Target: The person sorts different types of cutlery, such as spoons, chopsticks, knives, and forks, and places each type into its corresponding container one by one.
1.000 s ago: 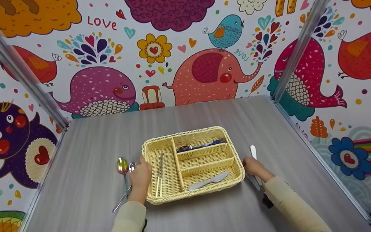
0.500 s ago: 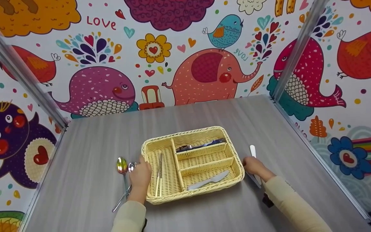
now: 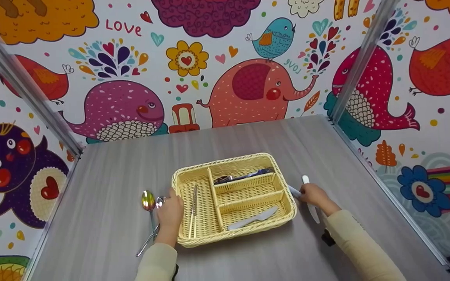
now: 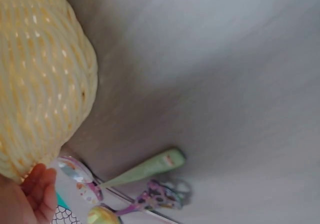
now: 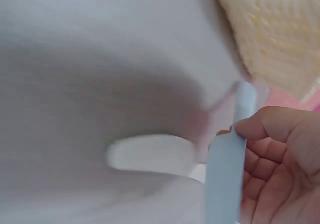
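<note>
Grey wood-grain table [image 3: 127, 168] under wicker basket [image 3: 248, 191] — cartoon-printed walls [image 3: 225, 78], metal corner posts [image 3: 357, 70].

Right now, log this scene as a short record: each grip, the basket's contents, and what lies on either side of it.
Left grip: holds the left end of the pale yellow woven basket
Right grip: pinches a flat pale blue utensil
Left compartment: pair of slim shiny chopsticks
Back right compartment: glossy dark blue utensils, exact kind unclear
Front right compartment: pale grey knife
Left of basket: gold-tinted shiny spoon; silver spoon, partly hidden by the left grip
Right of basket: white-handled knife on the grey wood-grain table
</note>
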The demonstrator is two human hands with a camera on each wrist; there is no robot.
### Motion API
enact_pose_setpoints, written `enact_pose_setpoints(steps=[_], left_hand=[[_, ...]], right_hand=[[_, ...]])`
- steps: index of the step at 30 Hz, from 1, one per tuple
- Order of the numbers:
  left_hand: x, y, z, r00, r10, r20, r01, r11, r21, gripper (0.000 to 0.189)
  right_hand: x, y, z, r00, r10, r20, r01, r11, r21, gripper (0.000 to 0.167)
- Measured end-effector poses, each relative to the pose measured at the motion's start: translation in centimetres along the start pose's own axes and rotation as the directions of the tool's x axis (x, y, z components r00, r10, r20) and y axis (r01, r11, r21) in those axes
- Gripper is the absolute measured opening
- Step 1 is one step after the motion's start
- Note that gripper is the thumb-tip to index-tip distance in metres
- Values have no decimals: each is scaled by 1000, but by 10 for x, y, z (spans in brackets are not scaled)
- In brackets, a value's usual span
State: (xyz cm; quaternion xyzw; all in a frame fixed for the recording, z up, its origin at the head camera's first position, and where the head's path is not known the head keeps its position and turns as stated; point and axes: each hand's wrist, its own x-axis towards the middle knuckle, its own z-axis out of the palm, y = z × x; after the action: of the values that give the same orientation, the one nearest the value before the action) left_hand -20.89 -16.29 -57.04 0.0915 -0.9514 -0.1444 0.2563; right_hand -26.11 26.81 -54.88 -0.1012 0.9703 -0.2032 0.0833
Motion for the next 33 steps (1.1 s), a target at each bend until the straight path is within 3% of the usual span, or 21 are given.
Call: enact_pose_setpoints(steps=[5, 9, 11, 15, 20, 23, 26, 30, 33], left_hand=[[-1, -2, 1, 1000, 9, -14, -9, 1000, 4, 31], [-1, -2, 1, 1000, 12, -11, -12, 1000, 4, 31], [-1, -2, 0, 1000, 11, -3, -11, 1000, 3, 31], [0, -1, 0, 1000, -1, 20, 1, 1000, 2, 30], [1, -1, 0, 1000, 10, -22, -10, 1000, 5, 28], [0, -1, 1, 996, 34, -79, -33, 999, 19, 26], [0, -1, 1, 994, 40, -100, -37, 999, 32, 26], [-1, 0, 1, 998, 18, -62, -17, 1000, 22, 27], [0, 0, 0, 1000, -1, -12, 1, 1000, 5, 27]], right_hand=[[6, -9, -23, 998, 38, -44, -37, 999, 15, 15], [9, -21, -37, 988, 79, -131, -71, 995, 69, 20], [10, -29, -42, 982, 65, -178, -48, 994, 98, 20], [8, -50, -45, 970, -20, -243, 52, 991, 127, 16], [4, -84, -37, 953, -249, -171, 279, 942, 184, 16], [2, -102, -28, 917, -386, -98, 398, 898, 189, 19], [1, -113, -18, 860, -506, -59, 510, 851, 126, 19], [1, -124, -3, 768, -640, 10, 639, 767, 52, 18], [1, -129, 7, 726, -679, 104, 680, 732, 38, 19]])
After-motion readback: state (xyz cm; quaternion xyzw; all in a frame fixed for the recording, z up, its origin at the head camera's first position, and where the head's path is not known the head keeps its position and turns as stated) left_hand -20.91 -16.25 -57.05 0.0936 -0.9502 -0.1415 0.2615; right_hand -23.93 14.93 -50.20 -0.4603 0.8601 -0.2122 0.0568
